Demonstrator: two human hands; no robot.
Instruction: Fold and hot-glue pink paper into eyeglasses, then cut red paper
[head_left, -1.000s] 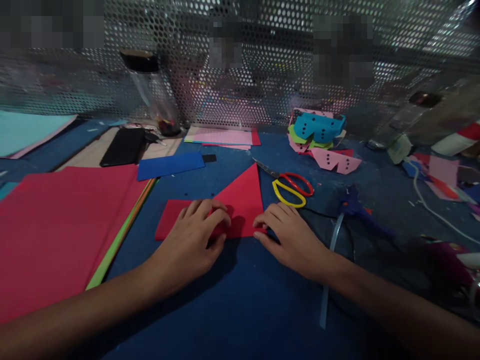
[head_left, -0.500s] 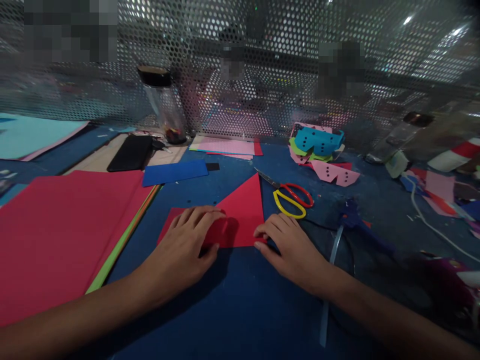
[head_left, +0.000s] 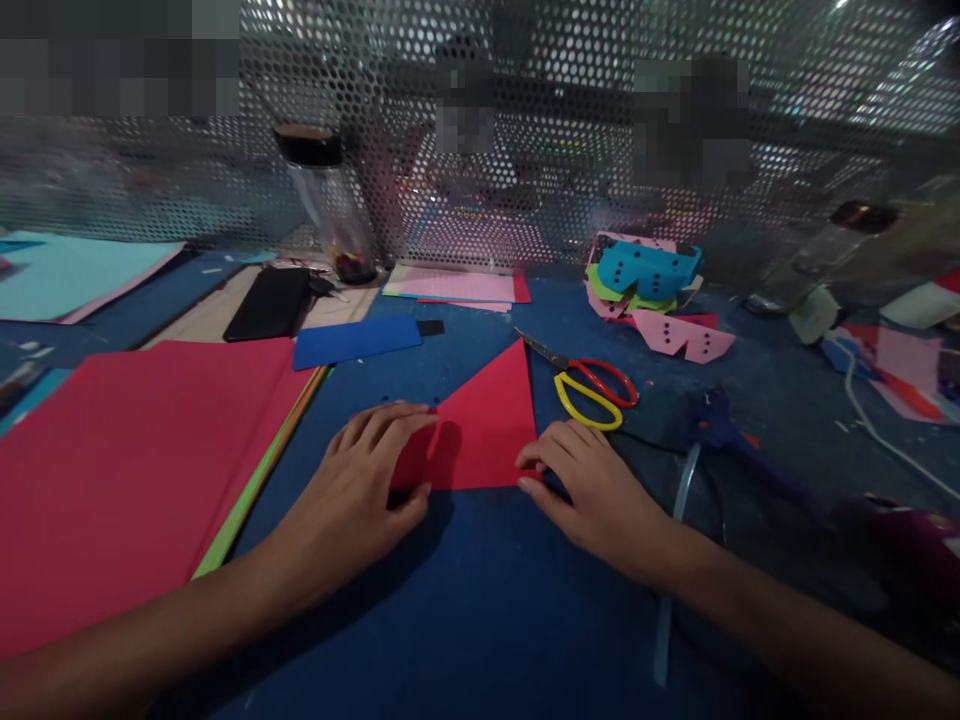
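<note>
- Blue tabletop [head_left: 480, 610] runs out in front of us to a perforated metal screen [head_left: 540, 190], with paper scraps scattered over much of it.
- We have a folded red paper [head_left: 487, 435] lying flat on the table, directly between our two hands and just beyond them.
- Its long axis is the near edge, which runs left to right across us. The piece reads as a triangle whose tip points away from us toward the screen, near the scissors [head_left: 592, 385].
- Its right edge runs almost straight away from us, and the sloped edge falls leftward under our left fingers.
- Our left hand [head_left: 356, 485] lies flat with the fingers stretched out together, covering the paper's left end. The thumb rests at the near edge, and nothing is clasped.
- Our right hand [head_left: 592, 490] sits at the near right corner with the fingers bent and the fingertips on the edge. We cannot tell whether it pinches that corner or only presses on it.
- Both hands touch the paper, but the left covers more of it and the right meets only the corner.
- A stack of red sheets [head_left: 127, 470] lies well to the left and a blue strip [head_left: 356, 340] lies beyond the left hand, both apart from the paper.
</note>
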